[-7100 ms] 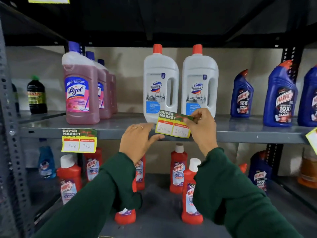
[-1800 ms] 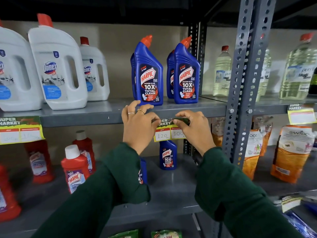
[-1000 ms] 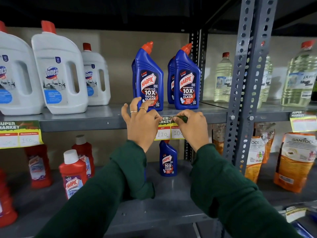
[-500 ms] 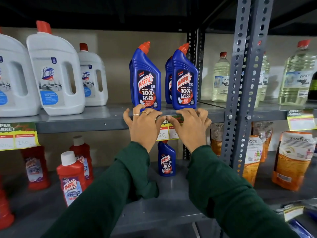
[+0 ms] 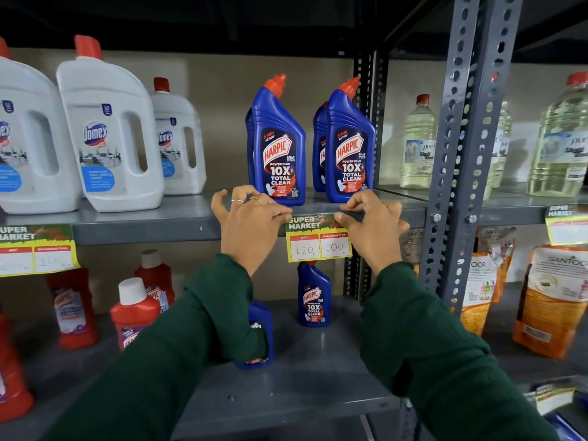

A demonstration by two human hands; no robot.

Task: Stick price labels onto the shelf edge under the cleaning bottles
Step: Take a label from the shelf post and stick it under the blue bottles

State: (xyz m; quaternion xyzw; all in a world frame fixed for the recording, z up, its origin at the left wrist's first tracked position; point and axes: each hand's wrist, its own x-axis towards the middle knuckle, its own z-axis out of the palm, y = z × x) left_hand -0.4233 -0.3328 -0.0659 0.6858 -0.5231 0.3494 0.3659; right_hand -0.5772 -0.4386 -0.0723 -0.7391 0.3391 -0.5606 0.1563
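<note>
Both hands, left [image 5: 251,222] and right [image 5: 372,229], pressed the price label [image 5: 318,238] against the shelf edge [image 5: 143,229], fingers curled on its top corners.

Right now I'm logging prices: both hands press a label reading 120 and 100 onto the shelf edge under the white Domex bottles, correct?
Not quite. The head view shows the label sits under the blue Harpic bottles, not the Domex ones. The rest holds: left hand and right hand press it onto the shelf edge, reading 120 and 100.
</note>
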